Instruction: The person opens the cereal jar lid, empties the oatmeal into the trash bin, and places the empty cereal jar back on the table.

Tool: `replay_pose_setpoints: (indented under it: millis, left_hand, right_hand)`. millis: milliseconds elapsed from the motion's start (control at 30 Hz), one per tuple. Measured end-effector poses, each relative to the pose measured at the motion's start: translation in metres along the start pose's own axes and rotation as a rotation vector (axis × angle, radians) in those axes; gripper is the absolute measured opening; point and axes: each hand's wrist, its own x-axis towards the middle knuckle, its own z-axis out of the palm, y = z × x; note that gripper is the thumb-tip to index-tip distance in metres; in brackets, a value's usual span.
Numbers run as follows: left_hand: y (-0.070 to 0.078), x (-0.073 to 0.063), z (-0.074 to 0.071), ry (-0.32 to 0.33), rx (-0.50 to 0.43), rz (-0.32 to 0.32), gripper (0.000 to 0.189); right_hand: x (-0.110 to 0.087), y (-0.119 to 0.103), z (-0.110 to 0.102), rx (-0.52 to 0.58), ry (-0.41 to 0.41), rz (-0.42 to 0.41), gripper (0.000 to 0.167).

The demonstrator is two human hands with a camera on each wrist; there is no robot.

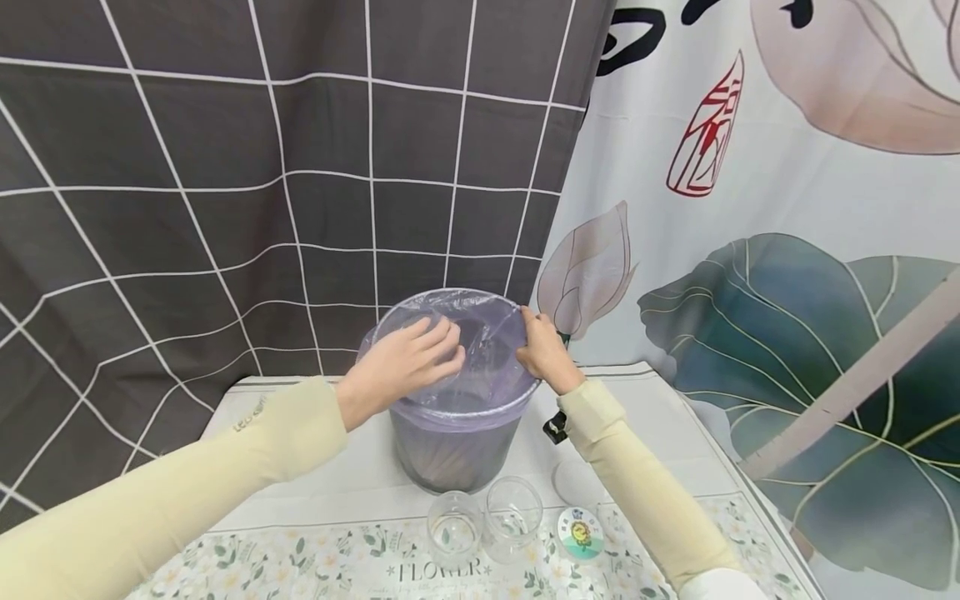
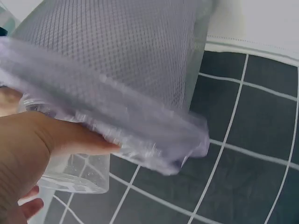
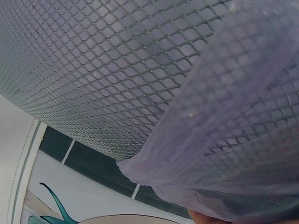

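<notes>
A mesh bin [image 1: 461,454] stands on the table, lined with a thin purple bag [image 1: 472,412] folded over its rim. My right hand [image 1: 546,346] grips the rim on the right through the bag; in the right wrist view only a bit of its finger [image 3: 210,218] shows below the bag. Over the bin's opening, my left hand [image 1: 408,362] has curved fingers. In the left wrist view a clear plastic cup [image 2: 77,179] shows behind my left thumb [image 2: 88,139], base up, above the rim. Its see-through wall hardly stands out in the head view.
Two clear cups [image 1: 453,525] stand in front of the bin. Beside them lie a round lid with a flower sticker [image 1: 580,533] and a pale round disc [image 1: 577,483]. A small black object [image 1: 555,427] sits near my right wrist. A dark checked curtain [image 1: 322,208] hangs behind.
</notes>
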Motion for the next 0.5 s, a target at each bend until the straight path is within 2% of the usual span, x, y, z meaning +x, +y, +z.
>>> replay_pose_setpoints:
  millis: [133, 267, 500]
  left_hand:
    - [0.005, -0.001, 0.003, 0.011, -0.076, -0.077, 0.083]
    - [0.007, 0.0, 0.008, 0.069, -0.166, -0.175, 0.08]
    - [0.014, 0.003, 0.013, 0.171, -0.232, -0.352, 0.064]
  right_hand:
    - [0.0, 0.0, 0.0, -0.002, 0.005, 0.005, 0.076]
    - [0.0, 0.0, 0.0, 0.003, 0.014, -0.001, 0.076]
    - [0.0, -0.002, 0.001, 0.005, 0.014, 0.0, 0.076]
